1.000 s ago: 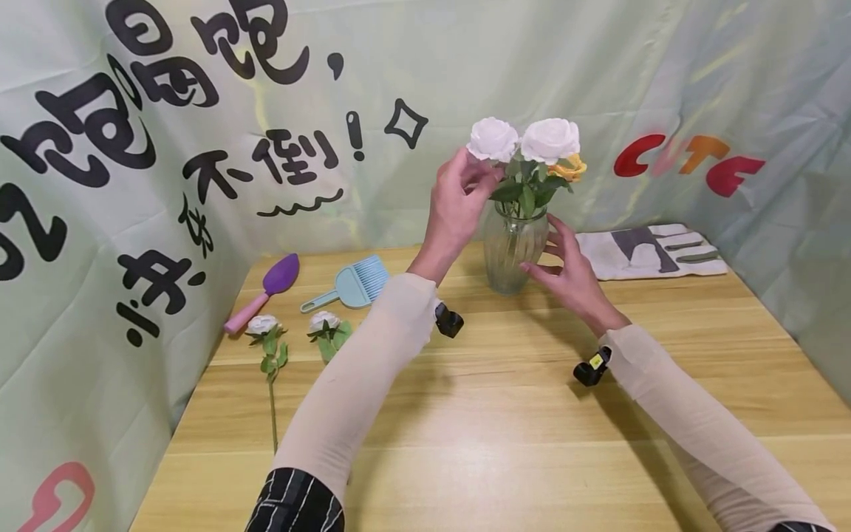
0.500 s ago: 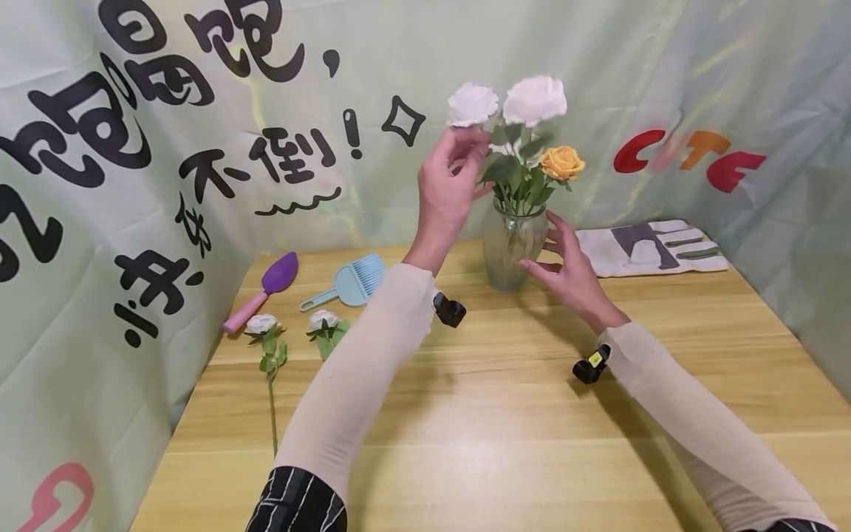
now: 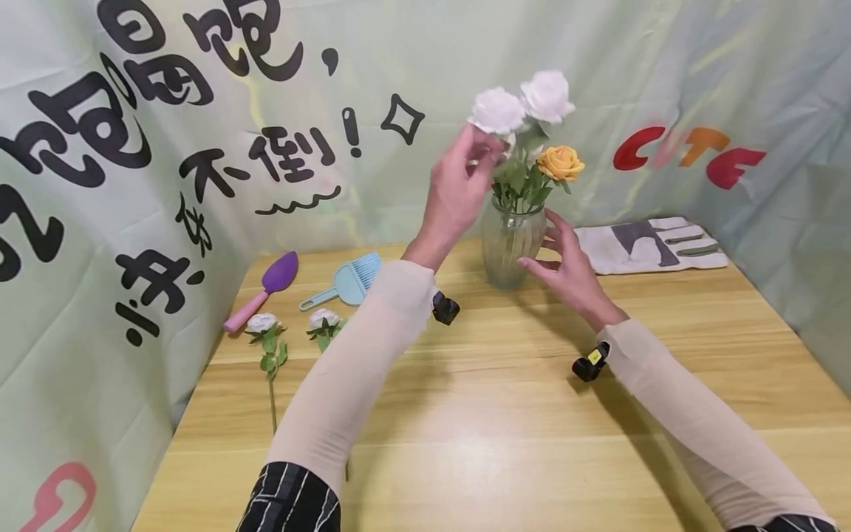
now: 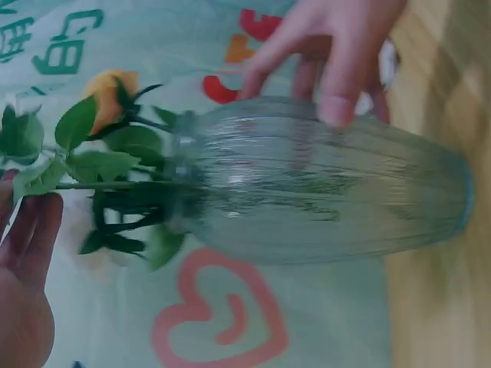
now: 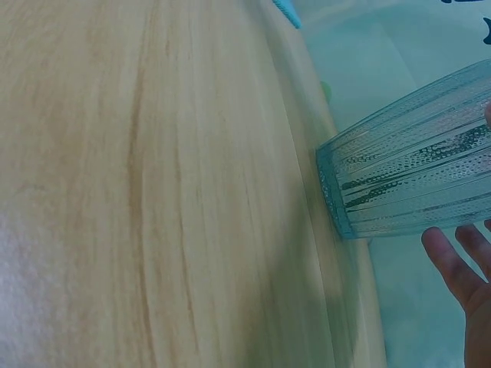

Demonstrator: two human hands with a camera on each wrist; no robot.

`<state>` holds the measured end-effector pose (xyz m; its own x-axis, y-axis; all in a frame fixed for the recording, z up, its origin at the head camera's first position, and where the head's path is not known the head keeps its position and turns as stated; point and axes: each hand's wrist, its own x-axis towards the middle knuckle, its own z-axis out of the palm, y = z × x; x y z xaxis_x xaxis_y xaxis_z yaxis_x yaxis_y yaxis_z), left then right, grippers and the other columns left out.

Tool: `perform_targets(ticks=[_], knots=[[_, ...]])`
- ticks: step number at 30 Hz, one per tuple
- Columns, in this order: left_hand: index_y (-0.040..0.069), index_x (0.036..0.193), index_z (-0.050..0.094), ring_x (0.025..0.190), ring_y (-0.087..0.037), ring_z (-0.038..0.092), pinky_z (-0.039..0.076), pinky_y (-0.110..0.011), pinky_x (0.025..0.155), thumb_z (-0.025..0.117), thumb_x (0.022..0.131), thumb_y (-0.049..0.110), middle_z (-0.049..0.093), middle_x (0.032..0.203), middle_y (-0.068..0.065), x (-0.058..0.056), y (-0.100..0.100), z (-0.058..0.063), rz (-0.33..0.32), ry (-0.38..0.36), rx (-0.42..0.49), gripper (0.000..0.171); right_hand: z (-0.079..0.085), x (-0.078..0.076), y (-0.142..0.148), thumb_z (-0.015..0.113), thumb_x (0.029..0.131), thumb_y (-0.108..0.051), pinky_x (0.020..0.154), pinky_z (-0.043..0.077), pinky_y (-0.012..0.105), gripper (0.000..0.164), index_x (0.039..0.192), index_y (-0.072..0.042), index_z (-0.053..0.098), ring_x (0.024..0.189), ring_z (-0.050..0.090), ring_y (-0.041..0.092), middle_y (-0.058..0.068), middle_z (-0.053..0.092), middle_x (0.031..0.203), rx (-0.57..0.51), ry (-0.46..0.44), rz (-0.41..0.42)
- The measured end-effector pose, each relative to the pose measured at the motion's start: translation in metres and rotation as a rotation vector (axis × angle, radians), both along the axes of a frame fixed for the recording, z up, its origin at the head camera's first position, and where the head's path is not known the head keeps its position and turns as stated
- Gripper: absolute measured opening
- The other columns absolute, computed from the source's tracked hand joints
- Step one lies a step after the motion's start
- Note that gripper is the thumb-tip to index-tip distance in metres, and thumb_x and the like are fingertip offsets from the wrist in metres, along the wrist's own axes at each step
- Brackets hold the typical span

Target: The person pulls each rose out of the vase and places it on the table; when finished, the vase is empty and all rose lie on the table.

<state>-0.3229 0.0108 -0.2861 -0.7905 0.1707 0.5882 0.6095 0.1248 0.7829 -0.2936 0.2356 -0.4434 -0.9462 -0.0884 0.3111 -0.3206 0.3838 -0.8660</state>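
My left hand (image 3: 459, 185) pinches the leafy stem of a white rose (image 3: 497, 111) above the vase mouth. Close behind that bloom is a second white rose (image 3: 548, 96); whether my fingers also hold its stem cannot be told. A yellow rose (image 3: 561, 162) sits lower in the clear ribbed glass vase (image 4: 330, 184), partly beside a half-hidden pale bloom. The held stem (image 4: 115, 185) runs into the vase neck in the left wrist view. The vase stands upright near the table's back, and my right hand (image 3: 572, 273) holds its right side, thumb in front, fingers curved behind.
Two more white roses, one left (image 3: 263, 323) and one right (image 3: 323, 319), lie on the table (image 3: 499, 443) at left. Beyond them are a purple trowel with a pink handle (image 3: 262, 292) and a blue dustpan with brush (image 3: 349, 282). Folded gloves (image 3: 651, 246) lie right of the vase.
My left hand first moved up-left, then back right, keeping hold of the stem. Both tall white blooms rose well above the yellow rose, then swung right. My right hand stayed at the vase.
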Motion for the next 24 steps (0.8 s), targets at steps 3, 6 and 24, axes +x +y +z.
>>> perform_targets(ticks=[3,6,24], knots=[[-0.002,0.113,0.063,0.115,-0.028,0.077,0.065,-0.023,0.093,0.061,0.109,0.0,0.077,0.122,-0.017,-0.004,0.003,-0.014,-0.008,0.016,-0.055,0.005,0.0,-0.001,0.0,0.08,0.1,-0.014,0.097,0.059,0.021,0.102,0.176,-0.025,0.013,0.147,0.052,0.041,0.022,0.044,0.168,0.001,-0.004,0.001],[0.0,0.113,0.062,0.117,-0.027,0.076,0.064,-0.022,0.095,0.061,0.109,0.001,0.076,0.121,-0.015,-0.007,0.005,-0.027,-0.003,-0.041,-0.06,0.004,-0.001,-0.001,0.0,0.08,0.1,-0.013,0.096,0.059,0.02,0.101,0.176,-0.023,0.013,0.147,0.052,0.043,0.023,0.043,0.168,0.007,0.001,0.008],[0.004,0.111,0.068,0.114,-0.019,0.072,0.057,-0.017,0.105,0.065,0.103,-0.002,0.073,0.117,-0.009,-0.009,0.008,-0.063,0.041,-0.076,-0.107,0.011,-0.002,-0.005,-0.004,0.083,0.097,-0.011,0.093,0.061,0.016,0.108,0.176,-0.02,0.011,0.145,0.053,0.044,0.022,0.034,0.17,-0.028,0.014,0.008]])
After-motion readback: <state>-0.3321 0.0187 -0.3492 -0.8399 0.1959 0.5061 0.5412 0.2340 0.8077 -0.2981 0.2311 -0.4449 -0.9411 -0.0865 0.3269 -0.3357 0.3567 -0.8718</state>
